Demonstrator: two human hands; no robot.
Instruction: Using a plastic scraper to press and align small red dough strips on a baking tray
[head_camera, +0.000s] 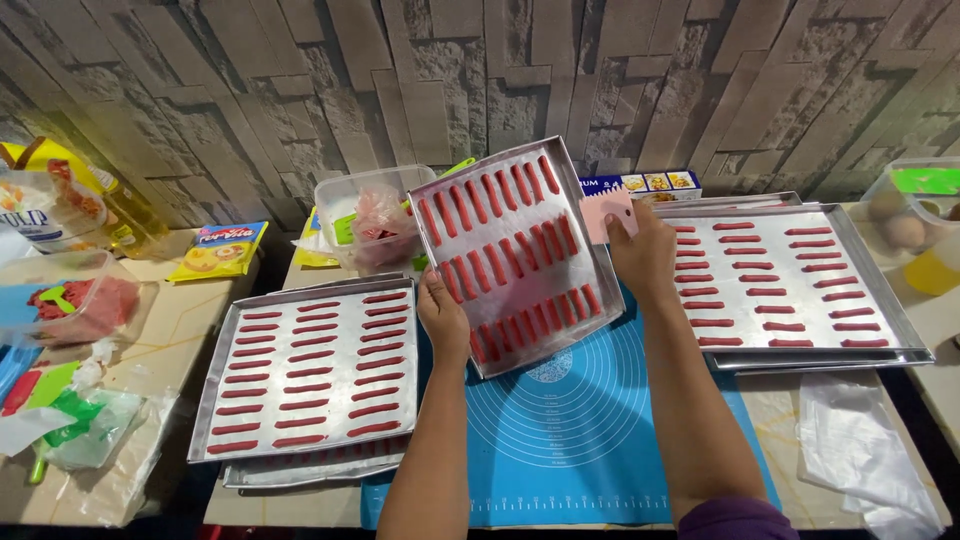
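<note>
Left hand (443, 318) fingers grip tilted tray (515, 255) edge; right hand (643, 255) steadies other edge, fingers pinching pink scraper (607, 213), above blue mat (570, 420)

Single view, worn on the head, looking steeply down and forward over the table (800, 420) toward the stone-patterned wall (480, 70) behind. Close enough for both forearms to rise from the bottom edge, left hand (443, 318) and right hand (643, 255) near centre. Wide enough to take in the blue mat (570, 430) below, baking trays left (310, 375), centre (515, 250) and right (790, 285). No second view to overlap.
</note>
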